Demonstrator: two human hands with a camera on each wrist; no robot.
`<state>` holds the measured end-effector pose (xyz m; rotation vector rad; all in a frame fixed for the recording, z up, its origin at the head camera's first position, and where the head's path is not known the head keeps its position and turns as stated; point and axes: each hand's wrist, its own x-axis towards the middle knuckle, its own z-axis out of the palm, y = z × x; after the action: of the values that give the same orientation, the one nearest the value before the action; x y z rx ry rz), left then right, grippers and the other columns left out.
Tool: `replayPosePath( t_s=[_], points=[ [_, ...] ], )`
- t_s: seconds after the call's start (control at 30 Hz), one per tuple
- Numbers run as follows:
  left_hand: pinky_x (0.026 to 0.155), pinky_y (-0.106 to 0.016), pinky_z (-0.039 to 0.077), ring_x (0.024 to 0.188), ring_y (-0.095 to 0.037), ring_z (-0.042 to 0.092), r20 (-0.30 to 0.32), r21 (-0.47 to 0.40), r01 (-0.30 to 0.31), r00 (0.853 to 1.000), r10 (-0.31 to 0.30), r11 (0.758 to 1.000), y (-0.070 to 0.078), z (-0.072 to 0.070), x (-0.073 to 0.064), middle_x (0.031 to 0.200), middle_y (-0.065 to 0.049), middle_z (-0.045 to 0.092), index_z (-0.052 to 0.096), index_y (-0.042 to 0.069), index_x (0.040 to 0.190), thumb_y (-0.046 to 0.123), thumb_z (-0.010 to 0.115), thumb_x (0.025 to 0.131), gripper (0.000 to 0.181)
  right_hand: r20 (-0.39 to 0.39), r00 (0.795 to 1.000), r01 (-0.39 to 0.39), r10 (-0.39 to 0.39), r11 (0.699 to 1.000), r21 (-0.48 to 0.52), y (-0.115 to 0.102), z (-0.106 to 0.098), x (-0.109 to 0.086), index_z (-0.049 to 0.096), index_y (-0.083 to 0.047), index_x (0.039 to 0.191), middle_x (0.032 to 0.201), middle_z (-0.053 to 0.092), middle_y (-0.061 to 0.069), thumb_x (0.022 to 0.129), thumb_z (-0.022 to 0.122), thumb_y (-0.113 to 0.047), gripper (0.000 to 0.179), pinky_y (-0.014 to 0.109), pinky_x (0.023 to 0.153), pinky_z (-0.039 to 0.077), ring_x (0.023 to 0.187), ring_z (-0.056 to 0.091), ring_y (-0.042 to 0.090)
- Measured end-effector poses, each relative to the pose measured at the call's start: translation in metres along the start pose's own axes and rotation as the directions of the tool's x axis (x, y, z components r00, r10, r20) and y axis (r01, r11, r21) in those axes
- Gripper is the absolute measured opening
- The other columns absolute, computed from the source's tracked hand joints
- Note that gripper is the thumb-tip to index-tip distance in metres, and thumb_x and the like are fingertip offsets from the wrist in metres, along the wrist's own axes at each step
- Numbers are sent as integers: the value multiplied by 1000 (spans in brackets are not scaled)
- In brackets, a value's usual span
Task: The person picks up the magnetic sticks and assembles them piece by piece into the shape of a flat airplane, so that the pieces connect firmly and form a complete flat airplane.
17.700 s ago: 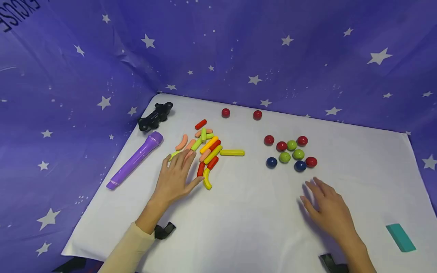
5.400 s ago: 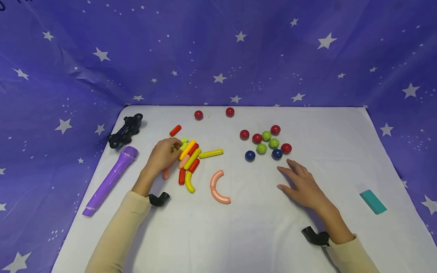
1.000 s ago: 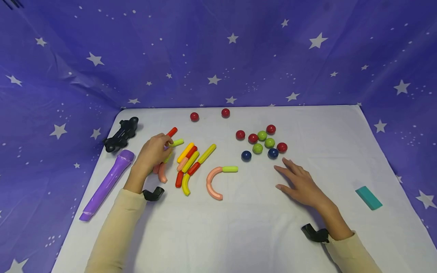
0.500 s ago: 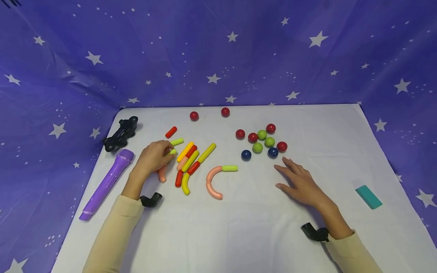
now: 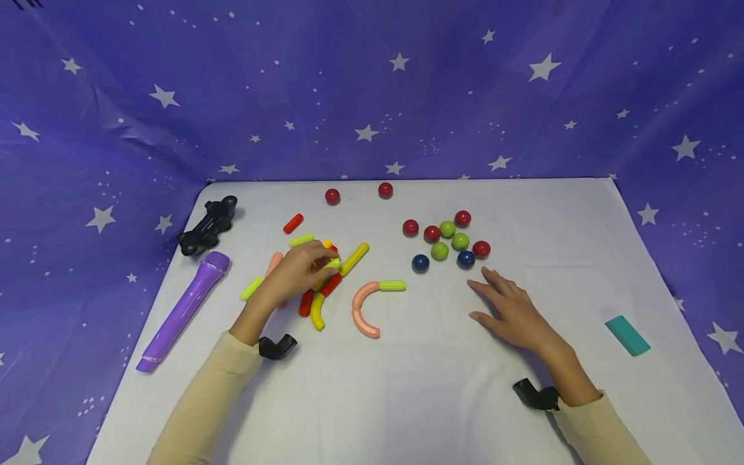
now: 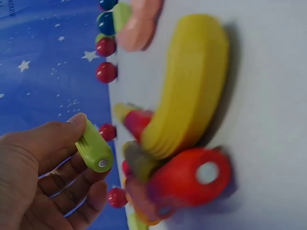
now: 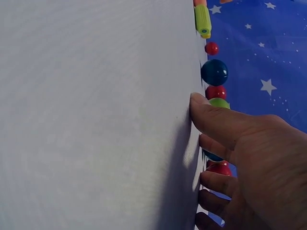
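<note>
Head view: my left hand [image 5: 293,272] has the green stick [image 5: 333,263] clamped between thumb and fingers, up over the pile [image 5: 306,302]. Below it, the yellow curve [image 5: 316,312] meets one end of a red stick [image 5: 331,285], and a yellow stick [image 5: 354,259] runs on from the other end. Just right of the pile lies the pink arc [image 5: 357,309], opening rightward, with a second green stick [image 5: 392,285] at its upper end. My right hand [image 5: 508,313] has its fingers apart, just beside the red, green and blue balls [image 5: 439,250]. The purple tube [image 5: 186,310] lies left of the pile, near the black controller [image 5: 208,226]; the teal block [image 5: 628,335] sits well apart, to the right.
</note>
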<state>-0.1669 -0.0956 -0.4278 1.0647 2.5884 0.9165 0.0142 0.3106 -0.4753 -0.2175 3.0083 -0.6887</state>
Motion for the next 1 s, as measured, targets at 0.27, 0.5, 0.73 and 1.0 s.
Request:
replayPosePath(
  t_s=[0.27,0.5,0.73,1.0],
  points=[
    [67,-25,45,76,-18,55,24,-112,-70,997,73,991,15,23,-3,87,-1,62,71,9,110,15,77,85,27,12,1000,0,0,1000,-4,0,1,1,50,-12,142,155,31,22,87,73,-30,62,67,106,25,141,28,48],
    [69,-27,50,78,-16,57,139,-233,-187,965,223,954,60,56,-3,88,7,62,72,12,110,19,76,86,25,22,1000,-20,20,1000,7,0,-1,1,49,-13,143,156,29,22,88,73,-31,62,66,106,25,142,26,47],
    [72,-16,46,81,-10,58,301,-195,-275,897,324,941,78,89,2,90,6,62,74,16,110,22,75,87,24,18,1000,-12,12,1000,11,2,1,1,50,-13,142,156,29,23,87,73,-31,62,67,105,24,141,26,48],
    [77,-14,45,83,-7,57,384,-90,-263,880,278,960,79,95,-2,95,7,63,74,19,108,24,74,88,21,14,1000,-13,13,1000,8,4,1,1,50,-13,142,156,30,22,87,73,-32,62,67,105,25,141,27,48]
  ],
)
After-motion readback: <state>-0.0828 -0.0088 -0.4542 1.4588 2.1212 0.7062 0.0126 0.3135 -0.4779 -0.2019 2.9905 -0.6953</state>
